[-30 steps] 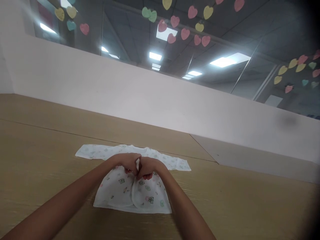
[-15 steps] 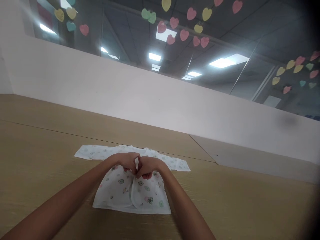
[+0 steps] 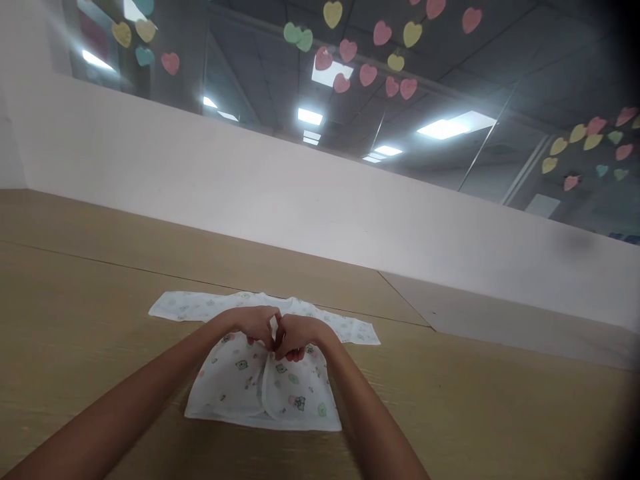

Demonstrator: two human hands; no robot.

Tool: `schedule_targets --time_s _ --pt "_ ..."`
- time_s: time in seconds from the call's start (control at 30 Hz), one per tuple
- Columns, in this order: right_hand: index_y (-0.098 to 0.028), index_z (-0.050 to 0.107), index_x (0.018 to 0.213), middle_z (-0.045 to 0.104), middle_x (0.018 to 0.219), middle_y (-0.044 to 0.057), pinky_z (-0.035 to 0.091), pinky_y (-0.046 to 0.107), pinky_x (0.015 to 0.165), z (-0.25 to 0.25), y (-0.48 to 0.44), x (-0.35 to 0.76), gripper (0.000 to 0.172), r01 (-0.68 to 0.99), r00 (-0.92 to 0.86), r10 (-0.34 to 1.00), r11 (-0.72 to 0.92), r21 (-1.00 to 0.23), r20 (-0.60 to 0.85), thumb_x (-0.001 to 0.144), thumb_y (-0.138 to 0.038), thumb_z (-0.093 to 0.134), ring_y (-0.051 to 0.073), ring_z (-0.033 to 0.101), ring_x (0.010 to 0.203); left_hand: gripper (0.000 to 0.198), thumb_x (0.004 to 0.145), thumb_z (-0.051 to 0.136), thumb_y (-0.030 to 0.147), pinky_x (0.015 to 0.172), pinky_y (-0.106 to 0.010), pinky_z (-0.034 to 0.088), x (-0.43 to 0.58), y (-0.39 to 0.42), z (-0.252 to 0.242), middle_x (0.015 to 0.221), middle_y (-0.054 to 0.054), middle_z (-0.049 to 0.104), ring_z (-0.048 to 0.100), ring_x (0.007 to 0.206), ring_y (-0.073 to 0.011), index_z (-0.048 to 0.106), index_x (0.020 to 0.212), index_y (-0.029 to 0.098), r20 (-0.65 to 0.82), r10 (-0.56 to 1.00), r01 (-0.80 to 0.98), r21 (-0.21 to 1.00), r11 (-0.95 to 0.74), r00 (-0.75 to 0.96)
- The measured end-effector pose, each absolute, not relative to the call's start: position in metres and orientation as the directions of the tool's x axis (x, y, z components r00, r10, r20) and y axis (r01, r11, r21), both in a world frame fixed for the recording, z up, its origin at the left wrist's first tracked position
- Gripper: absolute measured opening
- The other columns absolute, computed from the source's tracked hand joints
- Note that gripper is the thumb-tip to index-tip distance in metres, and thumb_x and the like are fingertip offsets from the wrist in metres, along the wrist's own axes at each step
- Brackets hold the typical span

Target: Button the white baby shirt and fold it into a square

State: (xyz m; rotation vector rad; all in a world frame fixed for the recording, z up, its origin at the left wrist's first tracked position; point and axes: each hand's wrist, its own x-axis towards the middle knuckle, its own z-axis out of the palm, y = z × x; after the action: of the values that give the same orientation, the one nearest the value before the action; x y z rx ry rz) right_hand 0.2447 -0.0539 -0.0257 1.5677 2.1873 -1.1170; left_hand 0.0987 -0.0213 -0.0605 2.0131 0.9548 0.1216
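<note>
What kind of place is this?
Probably a room in an office or classroom, though I can't be sure: there are bright ceiling lights and colourful hearts stuck on a big glass panel.

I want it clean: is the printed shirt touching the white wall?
Apart: the head view shows a strip of tabletop between the shirt and the white wall.

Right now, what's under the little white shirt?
The shirt lies on the tan table, which shows around its edges; whatever is directly beneath is covered, so I can't tell.
</note>
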Motion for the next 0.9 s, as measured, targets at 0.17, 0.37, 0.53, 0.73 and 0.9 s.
schedule_targets --time_s 0.17,0.37,0.53,0.73,0.9 --pt "-0.012 0.057 0.061 0.053 0.048 -0.003 0.048 0.020 0.048 -0.031 -0.052 0.244 0.006 0.886 -0.386 0.717 0.113 -0.449 -0.581 0.064 -0.013 0.062 0.009 0.052 0.044 0.037 0.050 0.068 0.026 0.041 -0.018 0.042 0.099 -0.021 -0.061 0.076 -0.001 0.066 0.060 0.064 -0.0172 0.057 0.086 0.022 -0.260 0.677 0.593 0.740 -0.318 0.688" --pt "-0.011 0.054 0.057 0.056 0.052 0.000 0.050 0.022 0.047 -0.048 -0.043 0.247 0.007 0.877 -0.362 0.691 0.026 -0.480 -0.625 0.062 -0.009 0.057 0.011 0.055 0.045 0.037 0.050 0.067 0.025 0.040 -0.019 0.042 0.101 -0.022 -0.062 0.075 -0.001 0.065 0.059 0.061 -0.0167 0.058 0.086 0.021 -0.267 0.678 0.609 0.720 -0.332 0.685" --pt "-0.011 0.052 0.056 0.055 0.049 0.000 0.049 0.023 0.046 -0.056 -0.038 0.248 0.009 0.863 -0.370 0.675 -0.004 -0.505 -0.638 0.063 -0.009 0.057 0.011 0.054 0.042 0.037 0.049 0.067 0.024 0.039 -0.019 0.042 0.101 -0.021 -0.063 0.072 0.000 0.065 0.059 0.060 -0.0164 0.058 0.085 0.021 -0.263 0.674 0.603 0.724 -0.335 0.690" --pt "-0.010 0.052 0.053 0.055 0.049 0.002 0.050 0.022 0.046 -0.058 -0.042 0.243 0.012 0.844 -0.337 0.668 -0.097 -0.527 -0.663 0.064 -0.007 0.055 0.011 0.054 0.040 0.052 0.047 0.068 0.021 0.041 -0.020 0.044 0.097 -0.011 -0.075 0.075 0.000 0.064 0.060 0.063 -0.0177 0.052 0.096 0.021 -0.282 0.698 0.615 0.736 -0.283 0.659" --pt "-0.010 0.054 0.055 0.056 0.048 0.001 0.050 0.021 0.046 -0.046 -0.048 0.245 0.009 0.828 -0.357 0.680 -0.088 -0.554 -0.641 0.064 -0.009 0.057 0.011 0.055 0.042 0.052 0.049 0.069 0.025 0.041 -0.020 0.044 0.096 -0.007 -0.078 0.073 0.000 0.064 0.059 0.061 -0.0171 0.051 0.097 0.021 -0.270 0.689 0.612 0.726 -0.313 0.672"
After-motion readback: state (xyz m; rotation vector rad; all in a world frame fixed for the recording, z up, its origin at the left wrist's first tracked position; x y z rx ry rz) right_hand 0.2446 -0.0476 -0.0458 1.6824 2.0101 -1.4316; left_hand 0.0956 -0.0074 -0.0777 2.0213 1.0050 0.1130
